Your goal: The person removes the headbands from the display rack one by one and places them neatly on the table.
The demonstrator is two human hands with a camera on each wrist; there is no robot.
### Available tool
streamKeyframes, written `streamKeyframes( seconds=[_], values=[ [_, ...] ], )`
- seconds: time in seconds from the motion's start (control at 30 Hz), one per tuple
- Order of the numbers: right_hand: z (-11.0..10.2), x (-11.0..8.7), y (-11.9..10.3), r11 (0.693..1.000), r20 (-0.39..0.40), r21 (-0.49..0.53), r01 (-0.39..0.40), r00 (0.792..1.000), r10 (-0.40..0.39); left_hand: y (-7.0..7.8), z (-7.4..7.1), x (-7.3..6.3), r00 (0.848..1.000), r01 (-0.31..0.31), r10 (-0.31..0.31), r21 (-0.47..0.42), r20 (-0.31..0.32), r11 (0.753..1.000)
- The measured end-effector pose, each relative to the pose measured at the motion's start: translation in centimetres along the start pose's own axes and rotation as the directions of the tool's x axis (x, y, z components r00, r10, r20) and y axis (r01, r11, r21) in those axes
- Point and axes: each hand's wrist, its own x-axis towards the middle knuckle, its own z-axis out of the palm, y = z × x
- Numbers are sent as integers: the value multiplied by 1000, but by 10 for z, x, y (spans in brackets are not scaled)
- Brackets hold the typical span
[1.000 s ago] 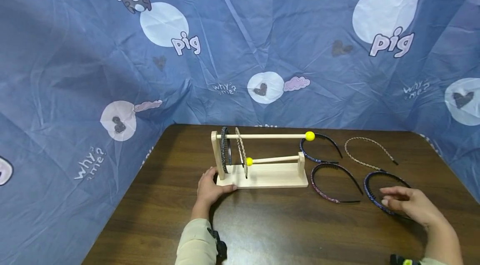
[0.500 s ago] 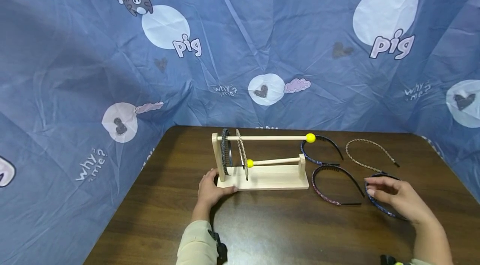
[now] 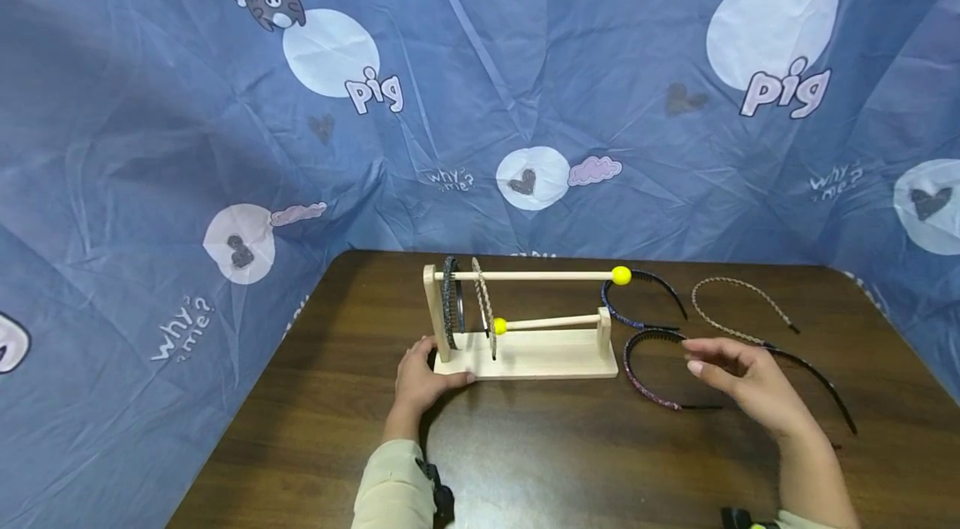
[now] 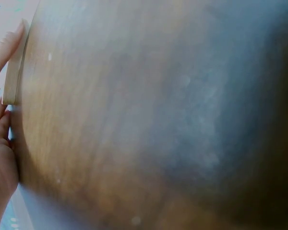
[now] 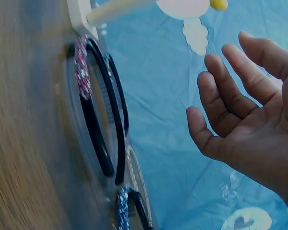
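A pale wooden headband stand [image 3: 540,358] stands on the table, my left hand [image 3: 420,379] gripping the left end of its base. The left thumb lies along the base's front edge; the other fingers are partly hidden behind that end. Two headbands hang on the upper rod: a dark beaded headband [image 3: 447,304] and a beige braided headband [image 3: 482,291]. My right hand [image 3: 761,391], fingers loosely bent and holding nothing, hovers beside a pink glittery headband [image 3: 637,383]. It partly covers a blue glittery headband [image 5: 122,208], which lies on the table.
Behind the stand's right end lies another blue headband [image 3: 615,312]. A second braided headband [image 3: 705,316] lies at the back right. Yellow balls cap both rods, the upper ball [image 3: 621,275] jutting out rightward. A blue patterned cloth [image 3: 525,96] hangs behind the brown table [image 3: 540,454].
My right hand has moved left, from over the right-hand blue headband to beside the pink headband. My left hand stays on the stand's base.
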Motion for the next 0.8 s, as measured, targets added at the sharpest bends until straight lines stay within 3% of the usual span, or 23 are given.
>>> streamKeyframes(
  seconds=[0.4,0.63,0.8],
  values=[
    [39,16,-4,994,-48,95,55,998,-51,-1,0,-1,1000,4,-4,-2,-5,1000],
    [64,22,-9,966,-88,223,134,989,-116,-1,-1,0,1000,-6,6,1,-6,1000],
    [82,28,-14,953,-95,261,151,987,-130,0,-1,0,1000,-5,5,-1,-12,1000]
  ],
)
